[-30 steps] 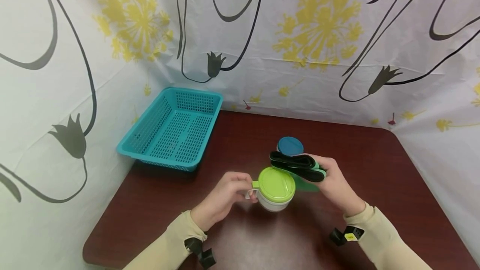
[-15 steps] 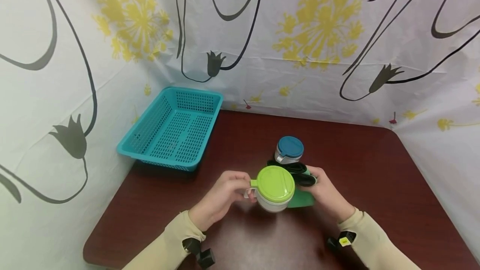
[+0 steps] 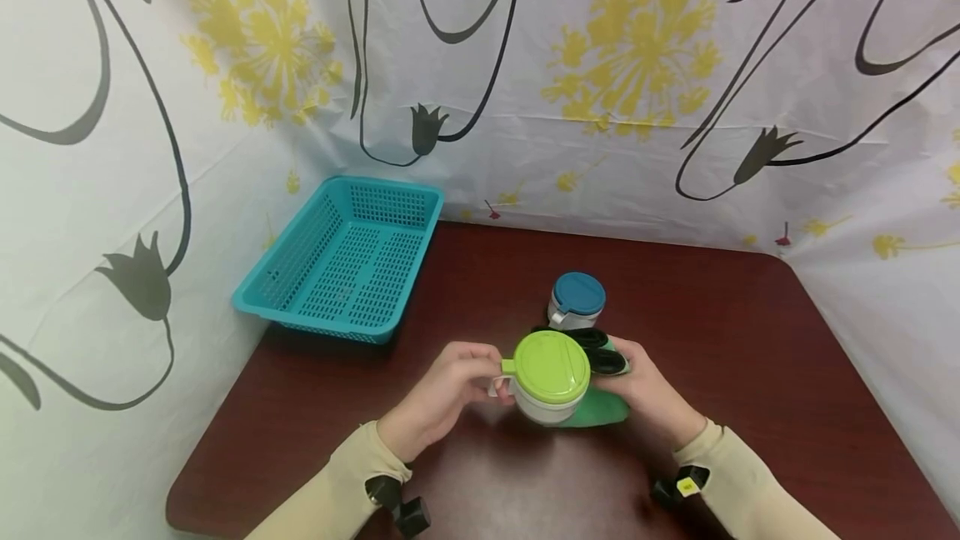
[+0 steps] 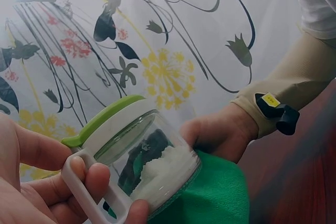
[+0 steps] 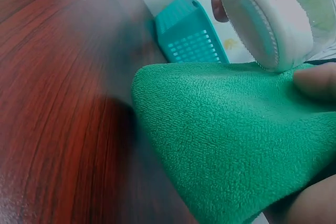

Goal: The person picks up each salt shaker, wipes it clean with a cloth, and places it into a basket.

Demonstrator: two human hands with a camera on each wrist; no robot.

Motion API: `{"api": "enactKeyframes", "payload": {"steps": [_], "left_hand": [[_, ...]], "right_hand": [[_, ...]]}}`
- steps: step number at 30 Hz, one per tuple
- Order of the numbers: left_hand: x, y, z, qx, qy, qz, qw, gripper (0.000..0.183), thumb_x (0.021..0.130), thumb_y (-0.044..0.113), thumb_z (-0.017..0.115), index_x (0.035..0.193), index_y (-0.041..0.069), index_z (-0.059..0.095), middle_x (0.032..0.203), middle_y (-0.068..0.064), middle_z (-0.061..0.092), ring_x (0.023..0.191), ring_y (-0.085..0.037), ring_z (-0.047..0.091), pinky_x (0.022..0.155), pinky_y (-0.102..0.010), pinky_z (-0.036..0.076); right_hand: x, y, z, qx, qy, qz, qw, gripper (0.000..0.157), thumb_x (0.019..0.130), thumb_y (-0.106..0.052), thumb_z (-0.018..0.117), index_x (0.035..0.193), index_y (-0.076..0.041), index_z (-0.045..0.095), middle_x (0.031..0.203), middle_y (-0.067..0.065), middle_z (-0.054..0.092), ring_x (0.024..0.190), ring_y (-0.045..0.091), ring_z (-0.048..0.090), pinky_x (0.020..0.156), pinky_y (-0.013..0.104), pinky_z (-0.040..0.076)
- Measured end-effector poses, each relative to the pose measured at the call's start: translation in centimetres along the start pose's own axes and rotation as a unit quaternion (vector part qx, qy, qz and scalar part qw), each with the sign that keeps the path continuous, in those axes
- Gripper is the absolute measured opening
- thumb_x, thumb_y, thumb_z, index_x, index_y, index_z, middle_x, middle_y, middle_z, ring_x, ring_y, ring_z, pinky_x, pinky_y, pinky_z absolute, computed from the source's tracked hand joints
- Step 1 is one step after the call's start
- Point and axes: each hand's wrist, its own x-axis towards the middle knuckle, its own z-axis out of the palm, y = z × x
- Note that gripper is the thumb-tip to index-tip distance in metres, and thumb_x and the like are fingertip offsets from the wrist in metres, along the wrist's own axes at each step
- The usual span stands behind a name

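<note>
In the head view my left hand (image 3: 450,398) grips the white handle of a seasoning jar (image 3: 553,369) with a lime-green lid. The left wrist view shows its clear body tilted, with a white substance (image 4: 165,171) inside. My right hand (image 3: 648,390) holds a folded cleaning cloth (image 3: 600,408), green on one side and black on the other, at the jar's right side. Close up in the right wrist view, the terry cloth (image 5: 226,129) lies right at the jar's base (image 5: 252,22), and the right thumb (image 5: 317,81) presses on it. Part of the cloth is hidden behind the jar.
A second jar (image 3: 577,297) with a blue lid stands on the dark red table (image 3: 697,307) just beyond the cloth. At the back left is a turquoise plastic basket (image 3: 300,321). A patterned white curtain (image 3: 495,107) encloses the table's back and sides.
My right hand has moved down and left with the cloth, which now sits lower behind the green-lidded jar. The blue-lidded jar shows more fully. My left hand has barely moved.
</note>
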Motion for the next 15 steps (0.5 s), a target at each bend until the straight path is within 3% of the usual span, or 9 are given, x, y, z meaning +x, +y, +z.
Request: {"api": "enactKeyframes", "payload": {"steps": [8, 15], "left_hand": [[-0.1, -0.1, 0.0, 0.007, -0.014, -0.001, 0.9999, 0.019, 0.086, 0.006, 0.058, 0.072, -0.007, 0.057, 0.071, -0.010, 0.060, 0.073, -0.024, 0.060, 0.078, -0.043, 0.057], [-0.2, -0.4, 0.1, 0.013, -0.018, -0.007, 0.9997, 0.024, 0.086, 0.006, 0.058, 0.077, -0.017, 0.052, 0.070, -0.010, 0.060, 0.070, -0.023, 0.060, 0.075, -0.039, 0.057]], "right_hand": [[0.2, -0.6, -0.2, -0.028, 0.008, -0.010, 1.000, 0.044, 0.091, -0.009, 0.073, 0.134, -0.013, 0.064, 0.129, 0.011, 0.065, 0.117, 0.025, 0.061, 0.094, 0.033, 0.052], [0.6, -3.7, -1.1, -0.057, 0.052, -0.050, 0.996, 0.045, 0.093, -0.004, 0.070, 0.137, -0.010, 0.062, 0.131, 0.010, 0.064, 0.122, 0.024, 0.059, 0.097, 0.032, 0.050]]}}
